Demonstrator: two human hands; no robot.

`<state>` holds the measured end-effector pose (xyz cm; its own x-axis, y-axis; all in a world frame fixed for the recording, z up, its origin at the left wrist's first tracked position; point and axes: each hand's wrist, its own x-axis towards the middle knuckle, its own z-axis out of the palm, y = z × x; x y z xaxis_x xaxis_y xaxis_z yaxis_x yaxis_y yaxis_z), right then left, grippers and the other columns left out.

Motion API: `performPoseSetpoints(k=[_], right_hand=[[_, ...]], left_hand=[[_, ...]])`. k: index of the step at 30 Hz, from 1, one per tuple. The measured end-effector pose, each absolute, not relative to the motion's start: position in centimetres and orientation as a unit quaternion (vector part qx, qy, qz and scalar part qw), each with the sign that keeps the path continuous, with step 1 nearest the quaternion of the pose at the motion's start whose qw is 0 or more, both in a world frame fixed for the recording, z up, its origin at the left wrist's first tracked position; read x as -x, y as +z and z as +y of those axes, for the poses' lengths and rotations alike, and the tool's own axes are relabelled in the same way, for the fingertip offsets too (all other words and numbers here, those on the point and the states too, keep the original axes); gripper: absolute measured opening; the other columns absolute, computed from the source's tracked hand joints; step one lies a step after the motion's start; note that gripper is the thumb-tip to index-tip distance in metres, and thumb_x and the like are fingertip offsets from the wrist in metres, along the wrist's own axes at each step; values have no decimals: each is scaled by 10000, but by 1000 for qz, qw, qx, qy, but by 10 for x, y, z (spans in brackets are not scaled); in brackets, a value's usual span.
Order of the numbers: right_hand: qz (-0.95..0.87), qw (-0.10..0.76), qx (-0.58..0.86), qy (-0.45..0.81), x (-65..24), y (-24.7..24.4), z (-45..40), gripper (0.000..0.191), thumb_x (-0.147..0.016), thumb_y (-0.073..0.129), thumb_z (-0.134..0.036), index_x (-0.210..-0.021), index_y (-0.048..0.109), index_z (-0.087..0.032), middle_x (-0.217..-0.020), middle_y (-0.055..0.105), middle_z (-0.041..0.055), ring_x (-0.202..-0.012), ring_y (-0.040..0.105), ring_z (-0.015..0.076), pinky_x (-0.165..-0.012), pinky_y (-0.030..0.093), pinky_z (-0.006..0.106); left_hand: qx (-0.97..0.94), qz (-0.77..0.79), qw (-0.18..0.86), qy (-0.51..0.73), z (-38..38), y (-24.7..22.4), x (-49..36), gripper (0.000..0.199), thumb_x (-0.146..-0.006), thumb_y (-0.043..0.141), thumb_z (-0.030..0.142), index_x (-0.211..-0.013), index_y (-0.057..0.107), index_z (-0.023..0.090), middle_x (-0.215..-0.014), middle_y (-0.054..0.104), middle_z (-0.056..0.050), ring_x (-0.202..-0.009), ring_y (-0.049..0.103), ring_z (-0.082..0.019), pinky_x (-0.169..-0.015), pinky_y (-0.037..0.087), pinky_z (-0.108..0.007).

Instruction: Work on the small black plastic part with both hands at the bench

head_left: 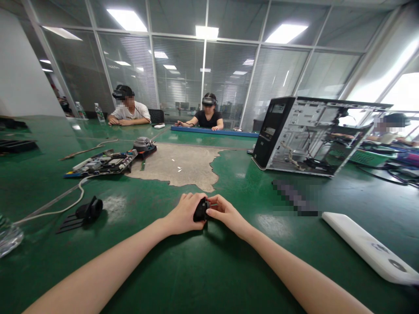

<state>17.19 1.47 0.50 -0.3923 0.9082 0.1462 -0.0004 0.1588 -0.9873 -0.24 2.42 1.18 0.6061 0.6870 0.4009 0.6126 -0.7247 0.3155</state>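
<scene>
A small black part (pixel 199 210) is held just above the green table (pixel 183 279), in front of me; much of it is hidden by my fingers, and I cannot make out its kind. My left hand (pixel 185 213) wraps round its left side. From the right, my right hand (pixel 225 213) grips the part's edge between thumb and fingertips. To the left lies a black plastic piece (pixel 88 211) with a round end and long prongs.
An opened computer case (pixel 307 139) stands at right. Nearer are a blurred dark strip (pixel 294 198) and a long white device (pixel 369 248). At left lie a circuit board (pixel 108 162), a cable (pixel 78 192) and a clear bottle (pixel 9 237). Two people sit across the table, another at far right.
</scene>
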Motion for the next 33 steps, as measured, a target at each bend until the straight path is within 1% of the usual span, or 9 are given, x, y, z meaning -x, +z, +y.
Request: performPoseSetpoints(k=[4,8,10,15,18,22,27,29,33], right_hand=[[-641,417,323,558,-173,7,12,338,-620,692,-243,-865,460,-217,-912,543,-9,-860,546,140,-804,411,320],[-630,431,335,552,-171,7,12,227,-693,625,-294,-835,472,-205,-895,549,-5,-838,541,128,-782,414,299],[-627,435,342,548,-170,6,13,205,-716,598,-310,-841,478,-202,-877,553,-4,-822,539,126,-763,418,292],[-623,432,364,542,-171,5,16,263,-701,614,-293,-911,487,-199,-898,550,14,-872,529,145,-794,409,312],[-622,420,359,555,-172,6,15,272,-682,635,-270,-897,487,-196,-899,551,15,-870,535,149,-804,405,322],[-625,419,313,579,-173,8,13,341,-615,697,-211,-861,460,-212,-895,545,-12,-858,546,137,-807,401,311],[-621,439,325,562,-171,6,13,211,-696,625,-274,-827,476,-203,-880,548,-8,-839,538,127,-796,398,303],[-624,442,335,550,-171,4,14,213,-700,621,-278,-843,482,-203,-877,548,-3,-843,533,132,-795,401,307],[-627,432,356,542,-172,3,17,275,-693,625,-274,-922,487,-207,-899,542,12,-881,525,149,-814,400,327]], left_hand=[[-894,364,70,251,25,11,3,574,-595,585,246,-1116,348,214,-986,509,-43,-873,450,-234,-781,306,-351],[-894,366,68,252,25,11,3,554,-607,581,266,-1108,352,215,-993,509,-44,-870,453,-232,-781,307,-351],[-893,367,68,250,24,12,2,546,-609,582,272,-1103,356,215,-994,509,-42,-869,453,-231,-780,308,-350],[-894,367,73,248,23,14,2,547,-607,585,252,-1103,356,218,-994,507,-35,-879,449,-230,-786,309,-347],[-893,368,71,249,23,13,3,544,-609,582,251,-1103,356,217,-984,508,-35,-875,451,-229,-786,310,-348],[-893,370,68,247,24,12,3,557,-601,583,252,-1106,353,212,-981,508,-42,-872,454,-233,-781,310,-351],[-894,367,65,250,25,11,3,557,-612,586,284,-1111,349,209,-991,504,-44,-868,451,-231,-780,310,-348],[-893,366,65,252,25,11,3,559,-609,590,284,-1108,350,210,-992,504,-41,-867,449,-228,-781,308,-345],[-893,364,71,257,25,11,3,553,-604,590,261,-1102,355,219,-981,507,-30,-866,448,-222,-782,306,-339]])
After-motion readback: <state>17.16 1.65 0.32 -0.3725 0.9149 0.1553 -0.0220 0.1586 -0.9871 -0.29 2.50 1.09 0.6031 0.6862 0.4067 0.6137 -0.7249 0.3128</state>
